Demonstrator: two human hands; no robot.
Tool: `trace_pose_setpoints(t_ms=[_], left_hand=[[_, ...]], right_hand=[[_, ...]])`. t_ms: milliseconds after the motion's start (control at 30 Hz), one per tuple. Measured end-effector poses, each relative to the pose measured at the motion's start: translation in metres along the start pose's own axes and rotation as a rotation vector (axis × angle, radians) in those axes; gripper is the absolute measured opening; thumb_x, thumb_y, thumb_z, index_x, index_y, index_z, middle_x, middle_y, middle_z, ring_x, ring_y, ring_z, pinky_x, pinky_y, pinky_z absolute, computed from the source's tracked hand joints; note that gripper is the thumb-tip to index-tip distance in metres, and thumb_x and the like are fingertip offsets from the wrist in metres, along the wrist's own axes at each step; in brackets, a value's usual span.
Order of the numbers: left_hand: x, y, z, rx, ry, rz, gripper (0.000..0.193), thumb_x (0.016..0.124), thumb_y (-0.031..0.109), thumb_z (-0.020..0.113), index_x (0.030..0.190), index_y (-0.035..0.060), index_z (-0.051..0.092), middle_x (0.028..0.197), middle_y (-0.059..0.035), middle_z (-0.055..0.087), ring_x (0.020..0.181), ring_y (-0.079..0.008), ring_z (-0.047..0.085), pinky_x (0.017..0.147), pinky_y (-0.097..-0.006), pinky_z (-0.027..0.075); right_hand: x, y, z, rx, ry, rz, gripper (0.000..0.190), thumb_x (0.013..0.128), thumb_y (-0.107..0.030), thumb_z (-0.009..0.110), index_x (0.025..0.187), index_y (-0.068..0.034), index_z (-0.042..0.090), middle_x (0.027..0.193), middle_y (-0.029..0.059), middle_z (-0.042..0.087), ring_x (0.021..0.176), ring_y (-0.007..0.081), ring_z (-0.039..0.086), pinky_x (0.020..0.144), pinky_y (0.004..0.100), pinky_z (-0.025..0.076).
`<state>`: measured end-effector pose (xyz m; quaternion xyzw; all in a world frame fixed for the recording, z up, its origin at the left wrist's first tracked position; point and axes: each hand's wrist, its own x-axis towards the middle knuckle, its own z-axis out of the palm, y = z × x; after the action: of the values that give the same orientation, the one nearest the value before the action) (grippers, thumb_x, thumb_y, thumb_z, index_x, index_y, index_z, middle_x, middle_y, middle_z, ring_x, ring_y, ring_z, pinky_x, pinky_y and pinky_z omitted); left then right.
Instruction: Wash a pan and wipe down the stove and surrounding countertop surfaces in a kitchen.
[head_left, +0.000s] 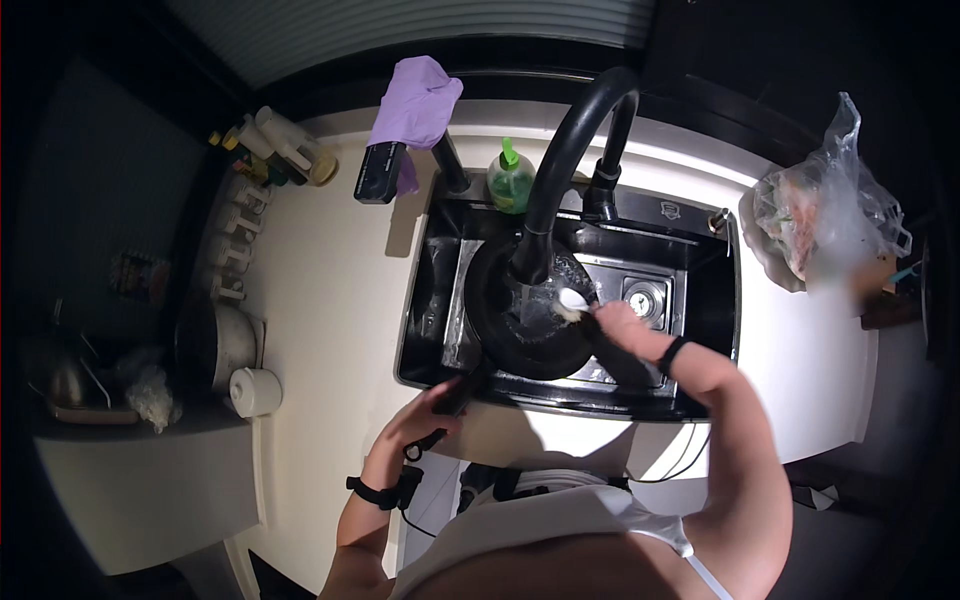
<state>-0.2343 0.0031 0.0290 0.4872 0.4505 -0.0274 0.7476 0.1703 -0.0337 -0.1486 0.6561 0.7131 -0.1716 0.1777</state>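
A black frying pan (510, 330) sits in the black sink (570, 401), beneath the arched faucet (559, 172). Its handle reaches over the front edge, where my left hand (431, 416) grips it. My right hand (626, 328) is closed around the handle of a white dish brush (574, 301), whose bristles touch the inside of the pan. Wet patches and some suds show on the pan's surface. To the right of the pan is the sink drain (643, 300). The fingertips of my right hand are slightly blurred.
Behind the sink stands a green soap bottle (510, 184). A purple cloth (420, 105) hangs over a black fixture. Plastic bags (847, 202) rest on a dish at the right. Bottles (289, 150), a white lidded pot (256, 392) and a larger pot (232, 345) are at the left.
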Motion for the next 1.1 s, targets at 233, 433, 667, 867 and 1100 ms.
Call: trace_pose_setpoints(t_ms=[233, 433, 667, 867, 1100], left_hand=[[0.006, -0.010, -0.002, -0.095, -0.002, -0.029, 0.088, 0.064, -0.001, 0.063, 0.144, 0.0111, 0.029, 0.094, -0.0058, 0.059, 0.068, -0.0114, 0.055, 0.057, -0.0246, 0.046], [0.006, -0.016, 0.012, -0.166, 0.017, -0.029, 0.087, 0.064, -0.002, 0.064, 0.144, 0.0114, 0.030, 0.094, -0.0057, 0.059, 0.068, -0.0108, 0.055, 0.056, -0.0240, 0.046], [0.006, -0.031, -0.004, -0.132, 0.024, -0.012, 0.088, 0.063, 0.000, 0.065, 0.143, 0.0114, 0.031, 0.093, -0.0053, 0.060, 0.069, -0.0093, 0.055, 0.057, -0.0234, 0.046], [0.004, -0.036, 0.009, -0.224, 0.072, 0.021, 0.087, 0.064, -0.002, 0.064, 0.143, 0.0113, 0.031, 0.088, -0.0052, 0.059, 0.066, -0.0104, 0.055, 0.055, -0.0238, 0.045], [0.015, -0.017, 0.003, -0.112, -0.019, 0.003, 0.086, 0.063, -0.002, 0.064, 0.143, 0.0094, 0.032, 0.089, -0.0057, 0.059, 0.066, -0.0107, 0.054, 0.055, -0.0239, 0.045]], right_hand=[[0.008, -0.095, -0.050, 0.491, -0.162, -0.116, 0.033, 0.092, -0.039, 0.045, 0.113, -0.020, 0.062, 0.101, 0.0191, 0.064, 0.096, 0.0368, 0.062, 0.085, 0.0461, 0.048], [0.034, -0.058, -0.037, 0.171, -0.021, 0.116, 0.024, 0.085, -0.021, 0.054, 0.098, -0.007, 0.069, 0.096, 0.0152, 0.068, 0.092, 0.0319, 0.066, 0.075, 0.0407, 0.055], [0.011, -0.103, -0.114, 0.638, -0.561, -0.003, 0.025, 0.091, -0.029, 0.047, 0.104, -0.020, 0.065, 0.091, 0.0119, 0.068, 0.086, 0.0268, 0.067, 0.068, 0.0381, 0.054], [0.058, -0.046, -0.002, -0.021, 0.066, 0.161, 0.025, 0.092, -0.025, 0.048, 0.109, -0.013, 0.062, 0.090, 0.0151, 0.068, 0.085, 0.0290, 0.068, 0.068, 0.0394, 0.055], [0.104, -0.075, 0.009, 1.323, -0.334, 0.067, 0.034, 0.096, -0.041, 0.043, 0.103, -0.011, 0.055, 0.063, 0.0049, 0.057, 0.046, 0.0140, 0.053, 0.037, 0.0291, 0.043]])
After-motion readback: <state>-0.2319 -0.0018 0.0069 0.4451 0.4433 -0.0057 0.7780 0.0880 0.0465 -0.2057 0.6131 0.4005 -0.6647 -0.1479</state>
